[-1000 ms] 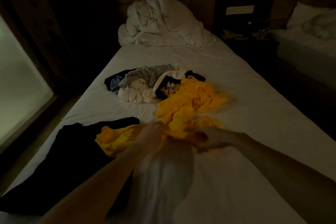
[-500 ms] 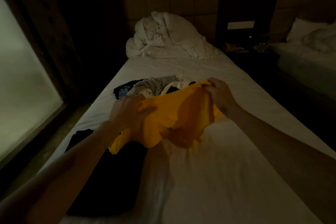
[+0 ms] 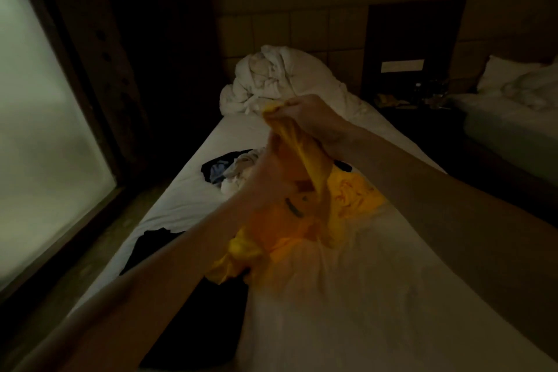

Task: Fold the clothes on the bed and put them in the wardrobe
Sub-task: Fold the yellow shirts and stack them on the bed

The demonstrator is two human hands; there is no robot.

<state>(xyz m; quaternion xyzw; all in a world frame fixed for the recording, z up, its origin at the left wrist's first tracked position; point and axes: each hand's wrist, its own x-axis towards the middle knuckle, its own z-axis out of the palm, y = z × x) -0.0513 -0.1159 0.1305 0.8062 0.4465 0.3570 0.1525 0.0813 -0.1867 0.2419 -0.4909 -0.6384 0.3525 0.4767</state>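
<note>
Yellow garment (image 3: 302,220), the piece being worked on, now hangs in the air over the bed (image 3: 347,296) instead of sitting bunched low on the sheet as it did a second ago; half a second back it was stretched wide between both hands, and since then the right hand (image 3: 305,118) has climbed to pinch one gathered edge up high, fingers curled tight round a twist of cloth. The left hand (image 3: 271,172) sits lower against the hanging fabric; it looks to be gripping it, but blur keeps that uncertain. I judge this a shake-out to find the shape before any fold begins, so the task is early and nothing has gone to a wardrobe, which is out of sight. In the head view, the cloth reads as thin, soft jersey, draping in long ropy folds, with a small dark mark near its middle and its lower end trailing crumpled on the smooth white sheet. A dark garment (image 3: 193,296) lies flat by the near left edge, partly beneath the yellow tail. Beyond, a mixed pile (image 3: 232,167) of grey, white and dark clothes sits rumpled, and a puffy white duvet (image 3: 280,81) is heaped at the head.
</note>
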